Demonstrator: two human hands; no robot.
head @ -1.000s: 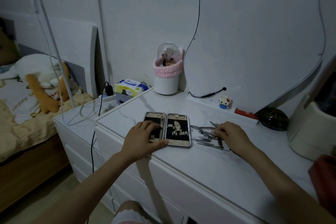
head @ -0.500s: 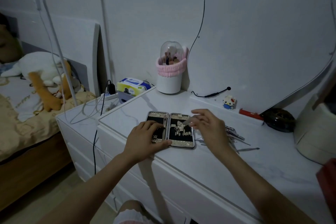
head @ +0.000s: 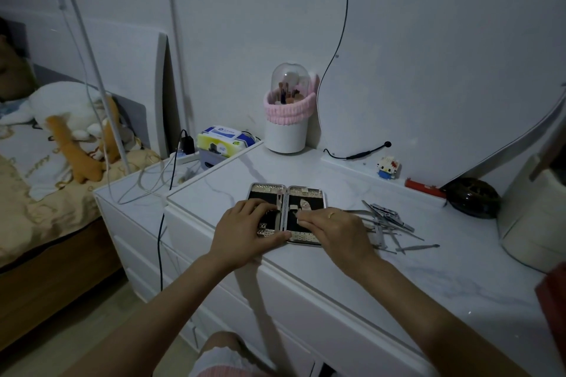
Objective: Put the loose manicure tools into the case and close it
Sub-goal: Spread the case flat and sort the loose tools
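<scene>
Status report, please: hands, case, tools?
Left hand rests on open case. Right hand presses at its right half. Loose tools lie right of case.

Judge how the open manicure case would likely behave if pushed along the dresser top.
The manicure case lies open and flat, so it probably slides rather than tips. Its hinged halves may fold if lifted by one side. The left hand resting on it suggests it shifts easily on the smooth dresser top.

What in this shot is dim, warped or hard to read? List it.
Head view: dim, bluish light overall; wide-angle lens bends the lamp pole and mirror edge; both hands cover much of the open case; the loose tools blur into one tangled pile.
</scene>
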